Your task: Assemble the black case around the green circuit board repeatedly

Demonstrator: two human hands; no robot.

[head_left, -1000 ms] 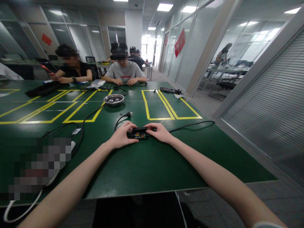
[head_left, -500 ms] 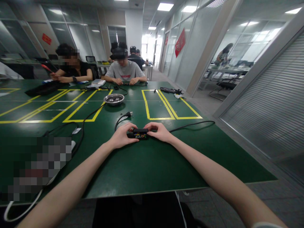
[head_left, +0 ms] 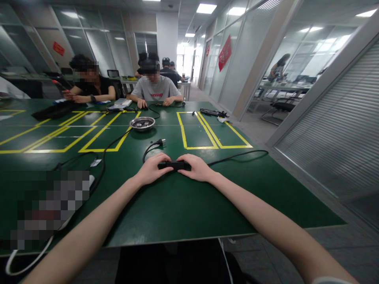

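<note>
Between my two hands a small black adapter case (head_left: 175, 165) with a power cord lies on the green table. It looks like a closed block, and its inside does not show. My left hand (head_left: 151, 169) grips the left end, thumb at the near side and fingers over the top. The right end is held the same way by my right hand (head_left: 197, 167). A black cable (head_left: 237, 156) runs to the right from behind my right hand. Behind my left hand, a black cord ends in a plug (head_left: 160, 142) with metal prongs.
A steel bowl (head_left: 142, 124) with small metal parts stands farther back. Yellow tape (head_left: 201, 148) marks rectangles on the table (head_left: 189, 213). At the left lies a blurred-out object (head_left: 56, 205) with a white cable. Two people (head_left: 153, 88) sit across the table.
The case showed coloured parts inside under a raised black cover; now the cover is down and those parts are hidden. My right hand has come slightly lower, round the case's right end.
</note>
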